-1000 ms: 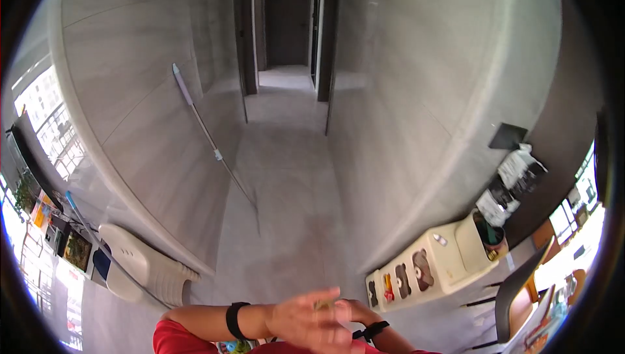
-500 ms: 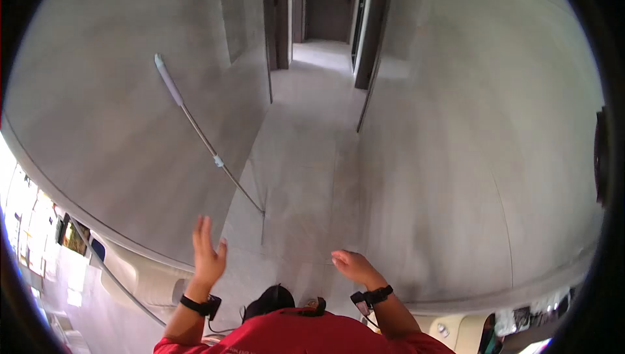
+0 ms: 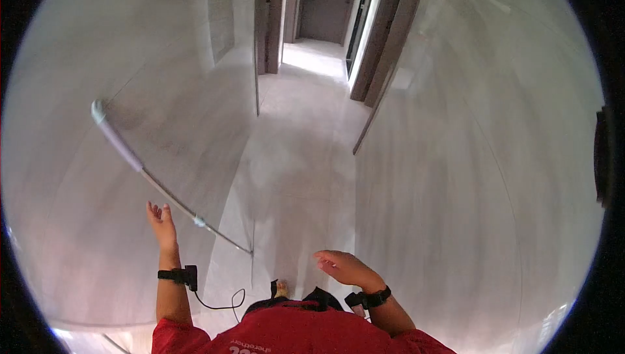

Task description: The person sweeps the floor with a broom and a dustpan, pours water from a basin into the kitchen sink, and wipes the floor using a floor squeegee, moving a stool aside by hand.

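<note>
A mop (image 3: pixel 168 196) with a pale lavender grip and a thin metal pole leans against the left wall. Its lower end reaches a narrow flat head on the floor. My left hand (image 3: pixel 163 227) is raised just below the pole, fingers apart and lightly bent, holding nothing; no contact with the pole shows. In front of my body on the right, my right hand (image 3: pixel 348 268) hovers with fingers loosely curved and nothing in them. Both wrists wear a black band with a small device, and a thin cable hangs from the left one.
Smooth grey walls (image 3: pixel 449 211) flank a narrow tiled floor (image 3: pixel 293 178). Dark door frames (image 3: pixel 384 35) stand ahead on both sides, with a grey closed door (image 3: pixel 325 2) at the far end.
My left hand has moved out to the left and forward, closer to the mop pole. The camera has moved nearer, so the mop appears lower and farther left. My right hand's fingers look less curled.
</note>
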`<state>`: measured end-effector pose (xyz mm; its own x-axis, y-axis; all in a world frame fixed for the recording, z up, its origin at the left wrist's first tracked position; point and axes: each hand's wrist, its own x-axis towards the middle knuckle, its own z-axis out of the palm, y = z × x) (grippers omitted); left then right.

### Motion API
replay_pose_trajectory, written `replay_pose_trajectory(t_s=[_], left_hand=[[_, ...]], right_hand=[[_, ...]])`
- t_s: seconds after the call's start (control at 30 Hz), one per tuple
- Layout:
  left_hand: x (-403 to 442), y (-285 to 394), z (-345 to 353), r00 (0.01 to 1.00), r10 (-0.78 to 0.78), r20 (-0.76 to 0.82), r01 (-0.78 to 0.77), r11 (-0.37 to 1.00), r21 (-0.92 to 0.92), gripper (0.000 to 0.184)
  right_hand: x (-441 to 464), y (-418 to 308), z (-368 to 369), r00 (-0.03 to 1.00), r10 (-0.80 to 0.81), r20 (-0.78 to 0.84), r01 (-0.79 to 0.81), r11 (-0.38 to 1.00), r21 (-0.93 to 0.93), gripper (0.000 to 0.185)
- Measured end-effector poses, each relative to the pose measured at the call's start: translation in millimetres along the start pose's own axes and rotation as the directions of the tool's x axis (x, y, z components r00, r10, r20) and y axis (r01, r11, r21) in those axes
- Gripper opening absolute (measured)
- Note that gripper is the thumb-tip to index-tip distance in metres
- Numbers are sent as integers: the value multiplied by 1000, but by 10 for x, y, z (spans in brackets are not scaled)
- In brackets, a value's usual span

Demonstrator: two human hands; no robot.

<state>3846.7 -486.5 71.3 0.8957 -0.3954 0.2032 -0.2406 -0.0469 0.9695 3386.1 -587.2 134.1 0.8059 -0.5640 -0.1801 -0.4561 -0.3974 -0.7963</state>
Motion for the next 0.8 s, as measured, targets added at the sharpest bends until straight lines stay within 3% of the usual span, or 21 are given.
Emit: replay_pose_trajectory(t_s=[0.07,0.2,0.27,0.33,0.4,0.47,0.53,0.6,0.7,0.73,0.77,0.8], left_hand=[[403,-138,213,992,-54,-112,40,992,-121,63],[775,-178,528,997,34,-73,-44,990,-132,60],[937,-458,517,966,24,-257,-13,999,46,50],[1068,-861,534,953,-25,-302,56,994,93,36],[1112,-875,638,948,-219,-229,213,976,-51,30],[1050,-741,916,938,-225,-265,229,973,-15,27],[1009,-739,1277,949,-237,-209,229,971,-63,24],[953,-577,1790,983,-185,-16,183,979,-87,19],[829,-154,2702,940,-291,178,288,957,44,16],[795,-114,2938,911,-319,261,308,948,83,17],[768,58,3271,914,-274,300,216,953,213,21],[760,222,3579,908,-238,343,117,934,338,25]], right_hand=[[206,80,-202,993,43,-107,-48,998,-45,34],[702,425,-572,993,65,-99,-66,998,-12,34],[944,537,-686,997,23,-68,-29,995,-92,33],[1267,790,-912,998,-17,-58,11,995,-103,35],[1660,1050,-1166,997,-60,-37,55,991,-118,36],[2110,1190,-1507,993,-99,-57,95,993,-72,36],[2483,1113,-1859,989,-102,-104,102,995,-5,36],[2853,955,-2337,982,-114,-151,123,991,53,35],[3287,780,-2873,983,-153,-102,172,964,205,42],[3438,725,-2947,964,-230,-132,263,894,364,46],[3616,670,-3049,941,-295,-168,339,792,507,51],[3760,570,-3197,895,-381,-231,445,747,494,55]])
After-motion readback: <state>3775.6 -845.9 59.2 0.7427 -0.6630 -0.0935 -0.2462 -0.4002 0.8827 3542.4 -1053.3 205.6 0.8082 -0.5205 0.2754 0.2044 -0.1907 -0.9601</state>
